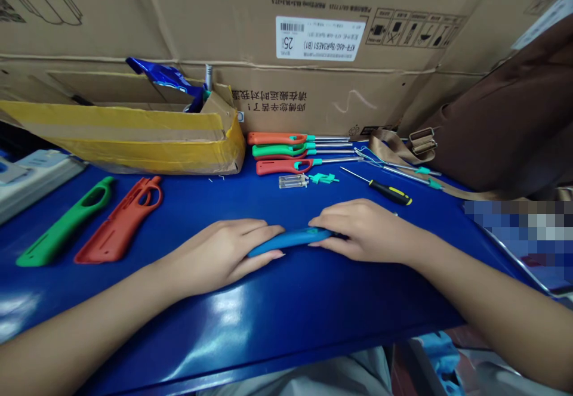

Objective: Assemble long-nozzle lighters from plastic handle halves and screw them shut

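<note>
A blue plastic handle [290, 239] lies on the glossy blue table [268, 318] between my two hands. My left hand [224, 253] wraps over its left end, fingers curled and thumb underneath. My right hand [362, 229] presses down on its right end with fingers held together. Most of the handle's right part is hidden under that hand.
A green handle shell [62, 223] and an orange one [120, 220] lie at the left. Several assembled long-nosed lighters [295, 151] lie at the back, with a clear small part [293, 181], teal bits [323, 178] and a black-yellow screwdriver [385, 190]. A yellow-taped carton [134, 136], cardboard wall and brown bag [505, 127] stand behind.
</note>
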Tool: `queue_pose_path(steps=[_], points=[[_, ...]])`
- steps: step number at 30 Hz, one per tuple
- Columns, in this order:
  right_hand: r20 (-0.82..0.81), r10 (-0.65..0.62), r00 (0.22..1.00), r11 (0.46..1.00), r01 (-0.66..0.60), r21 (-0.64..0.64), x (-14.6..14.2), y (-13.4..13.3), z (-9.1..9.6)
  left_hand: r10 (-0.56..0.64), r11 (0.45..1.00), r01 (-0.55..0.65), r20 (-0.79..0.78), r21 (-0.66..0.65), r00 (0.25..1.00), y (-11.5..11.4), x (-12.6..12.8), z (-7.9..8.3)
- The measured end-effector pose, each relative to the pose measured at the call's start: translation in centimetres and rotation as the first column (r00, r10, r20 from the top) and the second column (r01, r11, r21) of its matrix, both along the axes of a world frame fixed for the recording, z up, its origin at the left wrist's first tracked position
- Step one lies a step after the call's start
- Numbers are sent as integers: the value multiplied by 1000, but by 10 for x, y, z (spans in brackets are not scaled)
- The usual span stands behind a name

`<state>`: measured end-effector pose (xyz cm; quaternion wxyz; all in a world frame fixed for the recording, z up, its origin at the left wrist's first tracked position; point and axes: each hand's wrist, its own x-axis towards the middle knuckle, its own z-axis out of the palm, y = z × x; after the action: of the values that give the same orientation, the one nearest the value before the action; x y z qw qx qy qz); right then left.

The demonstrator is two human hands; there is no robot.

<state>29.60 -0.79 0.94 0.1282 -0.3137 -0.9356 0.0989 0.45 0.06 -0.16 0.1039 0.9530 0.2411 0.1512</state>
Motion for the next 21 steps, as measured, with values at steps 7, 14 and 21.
queue_pose_path(steps=[7, 14, 21], points=[[91, -29, 995, 988, 14, 153, 13, 7, 3, 42, 998, -41, -9, 44, 999, 11, -12, 3], [90, -77, 993, 974, 56, 221, 9, 9, -3, 99, 994, -102, -89, -32, 991, 11, -10, 5], [77, -99, 992, 981, 84, 172, 5, 7, -2, 116, 993, -118, -134, 0, 984, 7, -4, 0]])
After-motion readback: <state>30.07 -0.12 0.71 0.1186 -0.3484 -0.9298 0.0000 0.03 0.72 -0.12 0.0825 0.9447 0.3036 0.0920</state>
